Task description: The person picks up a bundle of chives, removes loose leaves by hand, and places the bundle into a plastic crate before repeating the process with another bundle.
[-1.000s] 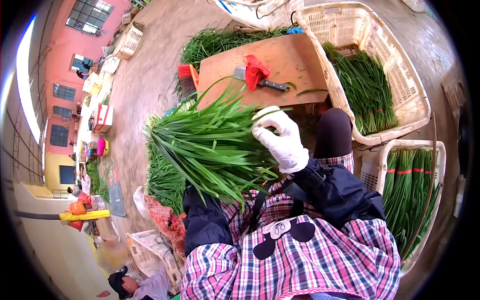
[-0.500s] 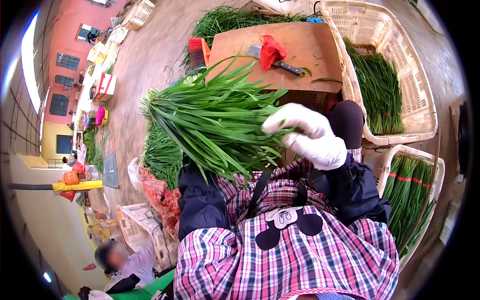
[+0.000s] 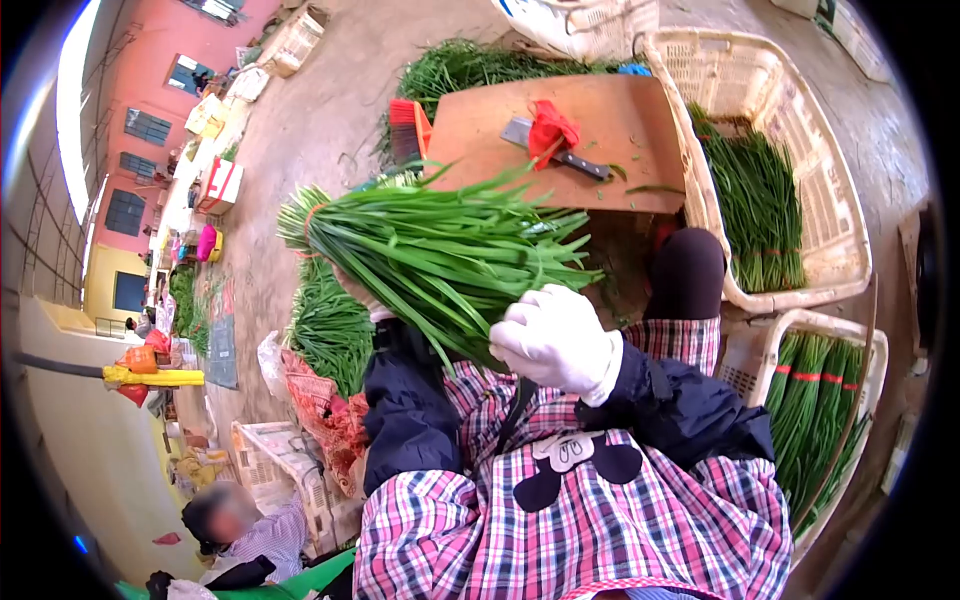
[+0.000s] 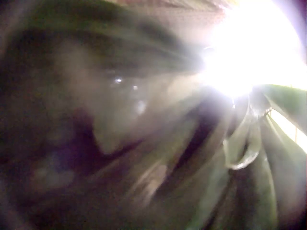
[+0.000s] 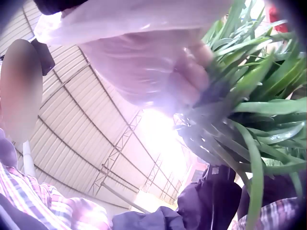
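Right hand (image 3: 555,340): gloved fingers curl in at the free ends of the leaves (image 3: 530,235) and appear to pinch a few. Left hand (image 3: 360,292): mostly hidden beneath the bunch (image 3: 430,240); its fingers cannot be made out, even in the blurred left wrist view. The bunch is raised before the body, leaves fanning from the band (image 3: 312,225), which sits just beside the pale stem ends (image 3: 291,215). Judged by look, it is light and limp; the glossy leaves may slide over one another and bruise under a tight grip. The firmest hold is likely at the band, where the stems are packed; the tips suit only a gentle pinch. Beyond, the knife (image 3: 583,166) lies on the board (image 3: 480,120), partly covered by the cloth (image 3: 553,130).
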`<state>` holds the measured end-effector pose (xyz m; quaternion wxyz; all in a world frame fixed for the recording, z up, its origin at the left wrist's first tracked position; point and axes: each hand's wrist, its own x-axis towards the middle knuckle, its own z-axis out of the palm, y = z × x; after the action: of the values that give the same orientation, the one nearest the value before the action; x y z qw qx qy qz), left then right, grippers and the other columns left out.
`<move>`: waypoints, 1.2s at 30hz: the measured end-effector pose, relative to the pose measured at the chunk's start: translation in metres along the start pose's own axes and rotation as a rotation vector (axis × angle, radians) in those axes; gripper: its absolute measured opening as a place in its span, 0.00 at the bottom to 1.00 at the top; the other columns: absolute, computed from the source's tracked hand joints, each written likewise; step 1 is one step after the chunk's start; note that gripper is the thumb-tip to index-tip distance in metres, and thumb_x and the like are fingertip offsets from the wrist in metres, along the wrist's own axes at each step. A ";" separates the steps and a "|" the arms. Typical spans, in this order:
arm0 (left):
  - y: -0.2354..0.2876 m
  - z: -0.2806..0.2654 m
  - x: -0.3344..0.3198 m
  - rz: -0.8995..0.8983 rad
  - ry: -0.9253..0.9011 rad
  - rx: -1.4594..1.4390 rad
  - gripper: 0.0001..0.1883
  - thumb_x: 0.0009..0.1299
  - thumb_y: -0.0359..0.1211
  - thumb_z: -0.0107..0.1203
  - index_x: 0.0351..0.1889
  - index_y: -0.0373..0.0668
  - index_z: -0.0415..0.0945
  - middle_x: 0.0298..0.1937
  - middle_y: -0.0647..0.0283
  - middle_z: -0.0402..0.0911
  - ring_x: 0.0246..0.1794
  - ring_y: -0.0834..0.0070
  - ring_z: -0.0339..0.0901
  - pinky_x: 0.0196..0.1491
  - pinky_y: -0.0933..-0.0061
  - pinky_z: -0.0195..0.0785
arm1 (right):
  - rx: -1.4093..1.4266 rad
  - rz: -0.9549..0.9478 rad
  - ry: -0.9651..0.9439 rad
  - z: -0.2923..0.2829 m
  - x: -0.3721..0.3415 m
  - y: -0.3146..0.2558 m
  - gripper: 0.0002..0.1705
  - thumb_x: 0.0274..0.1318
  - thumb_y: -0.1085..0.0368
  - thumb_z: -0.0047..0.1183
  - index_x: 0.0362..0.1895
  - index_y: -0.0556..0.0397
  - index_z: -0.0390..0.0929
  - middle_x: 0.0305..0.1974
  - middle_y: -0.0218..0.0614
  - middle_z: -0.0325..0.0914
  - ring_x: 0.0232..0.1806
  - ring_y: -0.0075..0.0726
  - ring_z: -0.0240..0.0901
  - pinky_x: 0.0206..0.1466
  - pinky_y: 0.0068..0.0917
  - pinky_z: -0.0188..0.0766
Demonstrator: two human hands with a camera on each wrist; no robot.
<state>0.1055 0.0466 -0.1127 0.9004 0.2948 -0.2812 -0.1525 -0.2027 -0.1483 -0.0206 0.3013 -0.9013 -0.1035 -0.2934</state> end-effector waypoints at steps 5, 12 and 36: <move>-0.015 -0.015 -0.006 0.015 0.069 -0.202 0.27 0.73 0.48 0.43 0.62 0.39 0.69 0.59 0.53 0.76 0.57 0.61 0.76 0.64 0.54 0.68 | 0.152 -0.282 0.418 -0.034 0.002 -0.013 0.16 0.42 0.66 0.66 0.39 0.47 0.77 0.29 0.23 0.75 0.31 0.29 0.75 0.54 0.40 0.71; -0.004 0.071 -0.009 -0.112 0.148 -0.094 0.28 0.73 0.53 0.41 0.58 0.40 0.72 0.55 0.56 0.78 0.55 0.61 0.76 0.60 0.57 0.70 | 0.142 -0.082 0.591 -0.052 0.027 0.003 0.30 0.30 0.76 0.54 0.48 0.55 0.80 0.47 0.45 0.77 0.50 0.56 0.73 0.53 0.49 0.69; -0.018 0.127 -0.002 -0.236 0.192 0.129 0.31 0.69 0.58 0.47 0.57 0.42 0.73 0.51 0.59 0.80 0.49 0.66 0.77 0.54 0.61 0.71 | 0.023 0.171 0.235 -0.022 0.038 0.052 0.11 0.44 0.65 0.62 0.34 0.47 0.76 0.32 0.34 0.74 0.41 0.44 0.72 0.50 0.37 0.65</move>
<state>0.0265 -0.0233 -0.0401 0.8782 0.3962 -0.1662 -0.2101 -0.1640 -0.2025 -0.0089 0.3456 -0.8628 0.0062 -0.3690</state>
